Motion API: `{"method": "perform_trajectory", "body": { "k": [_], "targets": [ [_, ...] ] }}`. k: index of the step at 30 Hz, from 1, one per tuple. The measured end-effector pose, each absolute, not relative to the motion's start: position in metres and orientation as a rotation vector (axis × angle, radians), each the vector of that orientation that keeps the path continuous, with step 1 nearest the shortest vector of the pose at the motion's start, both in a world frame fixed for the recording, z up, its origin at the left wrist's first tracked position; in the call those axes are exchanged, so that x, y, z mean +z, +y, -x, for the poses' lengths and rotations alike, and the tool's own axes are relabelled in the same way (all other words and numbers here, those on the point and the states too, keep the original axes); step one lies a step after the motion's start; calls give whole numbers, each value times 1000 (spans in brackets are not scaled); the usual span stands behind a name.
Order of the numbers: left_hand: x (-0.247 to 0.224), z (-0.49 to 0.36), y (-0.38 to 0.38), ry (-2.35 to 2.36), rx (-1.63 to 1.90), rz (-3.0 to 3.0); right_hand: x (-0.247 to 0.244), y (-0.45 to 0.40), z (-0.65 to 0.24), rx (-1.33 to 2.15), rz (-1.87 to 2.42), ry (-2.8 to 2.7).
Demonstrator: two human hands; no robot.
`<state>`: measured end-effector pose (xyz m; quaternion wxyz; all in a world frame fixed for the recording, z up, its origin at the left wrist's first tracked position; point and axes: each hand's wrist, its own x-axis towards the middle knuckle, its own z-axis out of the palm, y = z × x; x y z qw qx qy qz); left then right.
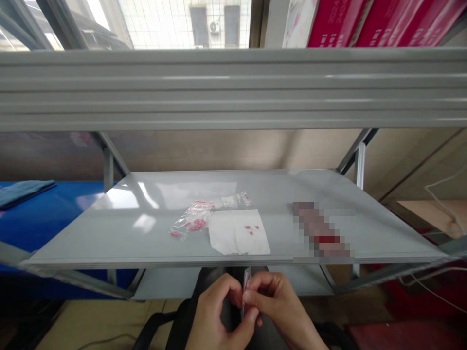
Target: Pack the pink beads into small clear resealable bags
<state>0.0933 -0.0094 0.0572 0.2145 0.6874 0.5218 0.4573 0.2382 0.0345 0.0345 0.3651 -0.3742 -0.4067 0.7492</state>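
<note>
Below the shelf's front edge, my left hand (222,311) and my right hand (272,296) meet over my lap. Both pinch a small clear plastic bag (247,278) with a reddish edge; fingers cover most of it. Beyond them, on the grey shelf (146,248), lies a white paper sheet (226,233) with several small red pieces (248,227) on it. A clear bag holding red pieces (193,218) lies to the left of the paper. Behind the paper is another clear bag with whitish contents (233,200).
A blurred, pixelated long object (321,231) lies on the shelf's right side. A thick grey beam (233,90) crosses above. Blue cloth (25,191) rests on a blue surface at left. Red books (365,24) stand at upper right.
</note>
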Motion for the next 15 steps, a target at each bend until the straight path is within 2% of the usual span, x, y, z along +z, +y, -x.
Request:
{"method": "perform_trajectory", "body": {
  "k": [9,15],
  "targets": [
    [57,-89,-9,1399,891,-1856,22,36,-246,1831,1134,-1194],
    [56,-89,-12,1520,793,-2132,32,30,-247,1925,1006,-1207]
  ]
}}
